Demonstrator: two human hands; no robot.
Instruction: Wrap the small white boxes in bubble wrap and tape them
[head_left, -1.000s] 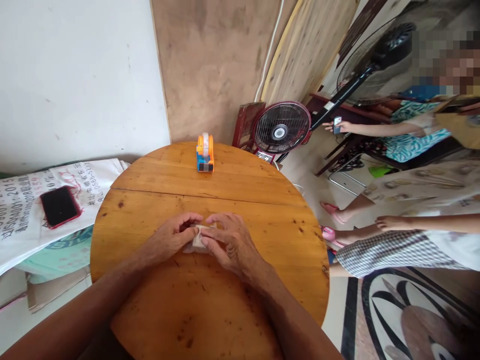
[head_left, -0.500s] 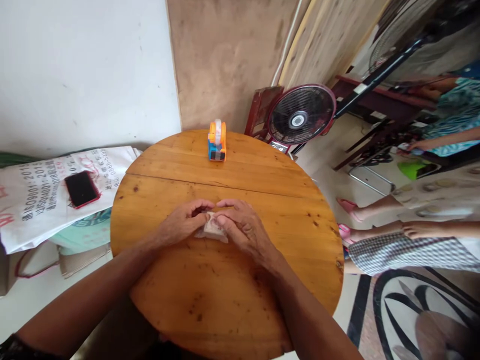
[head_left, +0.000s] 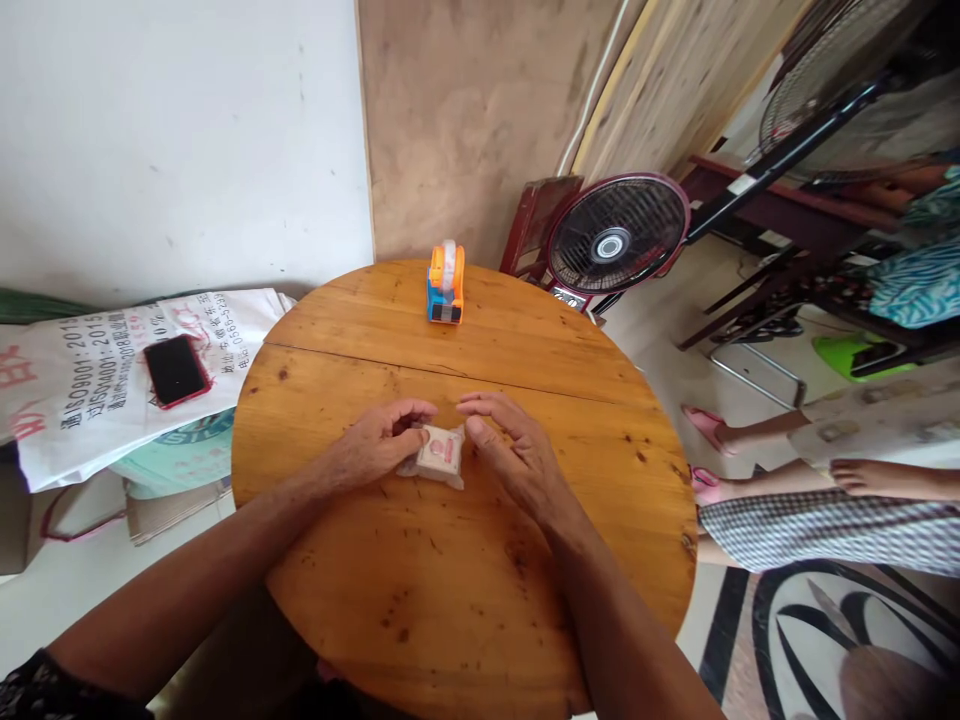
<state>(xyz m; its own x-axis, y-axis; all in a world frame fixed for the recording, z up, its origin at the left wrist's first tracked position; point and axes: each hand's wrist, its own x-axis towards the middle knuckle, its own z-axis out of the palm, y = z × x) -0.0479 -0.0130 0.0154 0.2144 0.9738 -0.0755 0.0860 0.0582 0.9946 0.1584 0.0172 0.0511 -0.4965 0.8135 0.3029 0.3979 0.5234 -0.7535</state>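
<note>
Your left hand (head_left: 382, 440) has its fingers pinched on the small wrapped packet (head_left: 439, 453) lying mid-bench (head_left: 480, 560); your right hand (head_left: 514, 455) sits just beside it, fingers loosely apart.

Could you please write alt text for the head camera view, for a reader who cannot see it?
Two bare hands rest on a round wooden table, the left hand and right hand either side of a small wrapped packet. An orange and blue tape dispenser stands at the far edge.
</note>
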